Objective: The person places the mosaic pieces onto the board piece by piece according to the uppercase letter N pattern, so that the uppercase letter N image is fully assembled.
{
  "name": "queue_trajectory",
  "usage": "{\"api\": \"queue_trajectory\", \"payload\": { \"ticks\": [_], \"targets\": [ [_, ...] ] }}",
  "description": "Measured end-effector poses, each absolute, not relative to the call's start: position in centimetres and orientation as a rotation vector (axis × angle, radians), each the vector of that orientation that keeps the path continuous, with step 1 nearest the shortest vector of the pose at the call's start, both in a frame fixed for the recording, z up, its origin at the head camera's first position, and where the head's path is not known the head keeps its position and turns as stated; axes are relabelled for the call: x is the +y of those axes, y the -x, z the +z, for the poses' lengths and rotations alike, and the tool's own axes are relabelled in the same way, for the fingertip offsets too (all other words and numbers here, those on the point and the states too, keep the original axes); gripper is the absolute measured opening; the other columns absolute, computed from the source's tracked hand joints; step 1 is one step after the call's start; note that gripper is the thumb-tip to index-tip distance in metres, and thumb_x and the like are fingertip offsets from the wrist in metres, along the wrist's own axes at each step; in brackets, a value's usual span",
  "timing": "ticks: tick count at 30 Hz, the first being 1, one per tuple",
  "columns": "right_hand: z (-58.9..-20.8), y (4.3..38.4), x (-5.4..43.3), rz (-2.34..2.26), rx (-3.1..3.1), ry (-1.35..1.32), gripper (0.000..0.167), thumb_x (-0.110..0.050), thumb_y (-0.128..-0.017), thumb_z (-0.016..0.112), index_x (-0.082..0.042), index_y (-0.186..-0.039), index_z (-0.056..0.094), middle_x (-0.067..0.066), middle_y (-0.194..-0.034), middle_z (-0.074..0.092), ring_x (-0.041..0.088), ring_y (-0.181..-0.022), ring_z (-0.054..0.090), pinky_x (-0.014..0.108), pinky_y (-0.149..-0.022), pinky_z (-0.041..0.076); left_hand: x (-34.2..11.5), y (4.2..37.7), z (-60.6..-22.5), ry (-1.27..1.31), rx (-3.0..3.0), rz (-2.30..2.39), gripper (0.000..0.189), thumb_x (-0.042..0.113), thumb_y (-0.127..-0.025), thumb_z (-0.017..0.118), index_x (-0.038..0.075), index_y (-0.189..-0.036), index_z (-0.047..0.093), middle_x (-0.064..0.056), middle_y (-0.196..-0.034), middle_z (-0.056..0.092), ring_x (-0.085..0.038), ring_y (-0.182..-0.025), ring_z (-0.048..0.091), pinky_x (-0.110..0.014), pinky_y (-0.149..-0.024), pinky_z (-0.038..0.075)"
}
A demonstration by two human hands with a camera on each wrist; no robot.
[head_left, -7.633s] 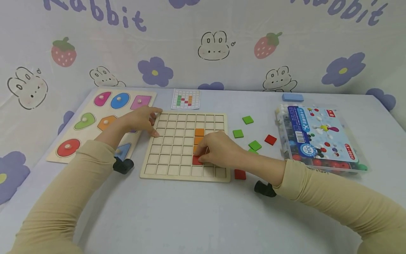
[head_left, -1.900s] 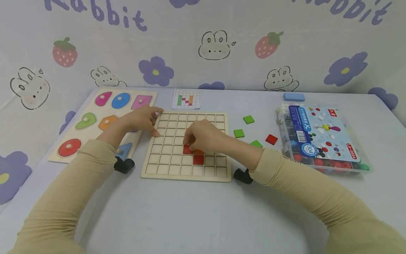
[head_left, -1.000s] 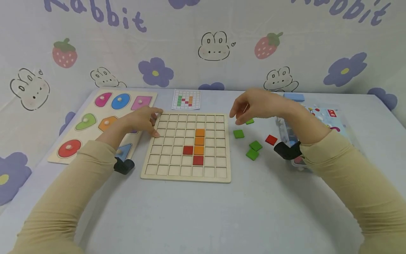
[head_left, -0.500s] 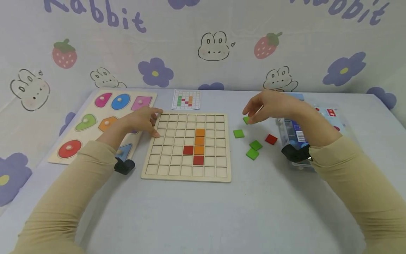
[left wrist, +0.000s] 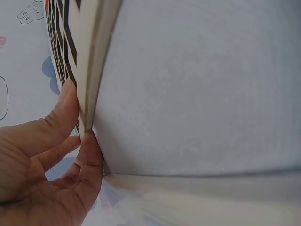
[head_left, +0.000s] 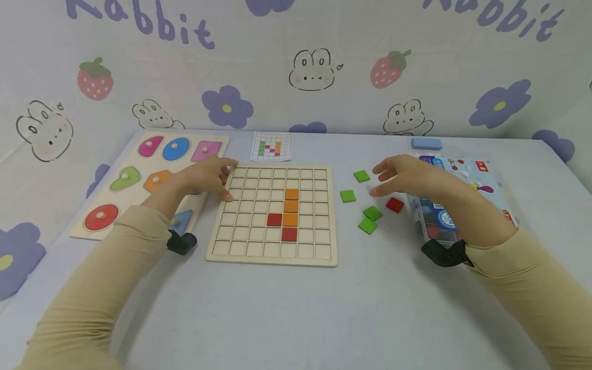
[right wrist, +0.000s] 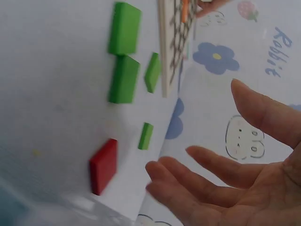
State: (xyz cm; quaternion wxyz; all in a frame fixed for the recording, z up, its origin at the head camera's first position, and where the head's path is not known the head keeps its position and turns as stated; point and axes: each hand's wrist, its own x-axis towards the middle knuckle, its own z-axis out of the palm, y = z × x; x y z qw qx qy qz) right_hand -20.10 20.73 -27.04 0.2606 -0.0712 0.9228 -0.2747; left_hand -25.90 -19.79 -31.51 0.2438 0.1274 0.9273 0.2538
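Observation:
A square wooden grid board (head_left: 245,221) lies mid-table. Three orange tiles (head_left: 291,206) sit in one of its columns; one red tile (head_left: 289,235) is below them and another red tile (head_left: 274,219) left of the lowest orange. My left hand (head_left: 206,176) holds the board by its upper left corner, with the thumb over the rim in the left wrist view. My right hand (head_left: 409,174) hovers empty, fingers spread, just above a loose red tile (head_left: 395,204). Several loose green tiles (head_left: 348,196) lie between it and the board; two of them touch.
A small paper card (head_left: 271,146) with a coloured grid pattern lies behind the board. At left is a wooden knob puzzle (head_left: 134,200). A clear plastic case (head_left: 481,180) and a blue block (head_left: 426,143) stand at right, partly under my right forearm.
A red tile from beside the board now sits left of the lowest orange one. My right hand has left the board, moved right, then come nearer toward the loose red tile. My left hand stays put.

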Motion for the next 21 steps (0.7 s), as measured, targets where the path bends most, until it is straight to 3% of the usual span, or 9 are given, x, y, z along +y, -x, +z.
{"api": "queue_trajectory", "payload": {
  "ticks": [21],
  "targets": [
    [-28.7,19.0,20.7,-0.763,2.462,0.250,0.060,-0.010,-0.092,0.062,-0.002,-0.147,0.039,0.027,-0.151,0.038,0.045,-0.138,0.039,0.060,-0.108,0.040,-19.8,25.9,-31.6,-0.343,2.530,0.690,0.092,0.006,-0.080,0.080,0.003,-0.155,0.027,-0.029,-0.148,0.041,-0.037,-0.127,0.049,-0.053,-0.111,0.040]
  ]
}}
